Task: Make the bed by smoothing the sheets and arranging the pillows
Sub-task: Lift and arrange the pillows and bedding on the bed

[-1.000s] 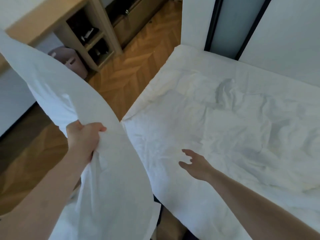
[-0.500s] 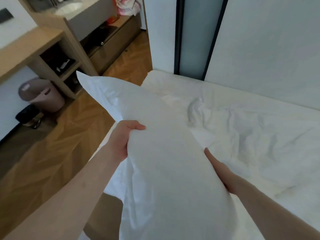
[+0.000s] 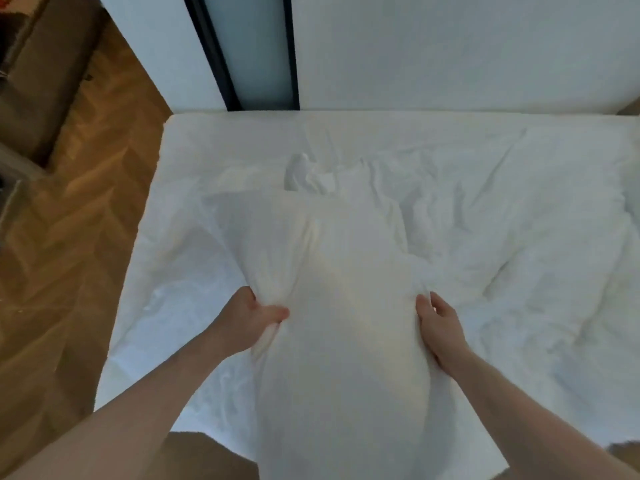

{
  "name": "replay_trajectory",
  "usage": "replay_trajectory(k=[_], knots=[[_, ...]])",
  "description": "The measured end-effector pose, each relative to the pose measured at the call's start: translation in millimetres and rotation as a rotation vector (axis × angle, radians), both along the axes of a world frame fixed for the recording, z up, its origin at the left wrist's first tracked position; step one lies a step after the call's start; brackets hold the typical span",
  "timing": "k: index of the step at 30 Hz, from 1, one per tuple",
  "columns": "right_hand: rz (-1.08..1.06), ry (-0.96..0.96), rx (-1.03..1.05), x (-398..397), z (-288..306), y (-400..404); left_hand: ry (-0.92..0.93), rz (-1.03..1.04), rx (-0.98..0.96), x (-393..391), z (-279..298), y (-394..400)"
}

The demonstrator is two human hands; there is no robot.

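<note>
Both hands are on the white pillow (image 3: 343, 306), which runs lengthwise from the near edge of the bed out over the middle of the mattress. The left hand (image 3: 249, 317) is clamped on the pillow's left side, thumb on top, fingers bunching the case into a fold. The right hand (image 3: 441, 327) lies flat against the pillow's right side, fingers extended and pressing in, not curled around it. Beneath the pillow the white sheet (image 3: 502, 209) is creased all over, with a raised ridge just beyond the pillow's far end. Herringbone wood floor (image 3: 69, 209) shows to the left, and a dark-framed panel (image 3: 256, 50) stands behind the bed.
</note>
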State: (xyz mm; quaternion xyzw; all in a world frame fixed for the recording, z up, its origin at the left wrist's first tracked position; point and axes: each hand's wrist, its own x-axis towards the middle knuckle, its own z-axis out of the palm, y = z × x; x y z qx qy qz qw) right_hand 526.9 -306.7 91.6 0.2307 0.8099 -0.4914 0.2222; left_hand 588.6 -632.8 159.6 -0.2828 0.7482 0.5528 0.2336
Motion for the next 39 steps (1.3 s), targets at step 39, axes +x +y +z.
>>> replay_trajectory(k=[39], knots=[[-0.387, 0.27, 0.284, -22, 128, 651, 0.249, -0.968, -0.328, -78, -6, 605]])
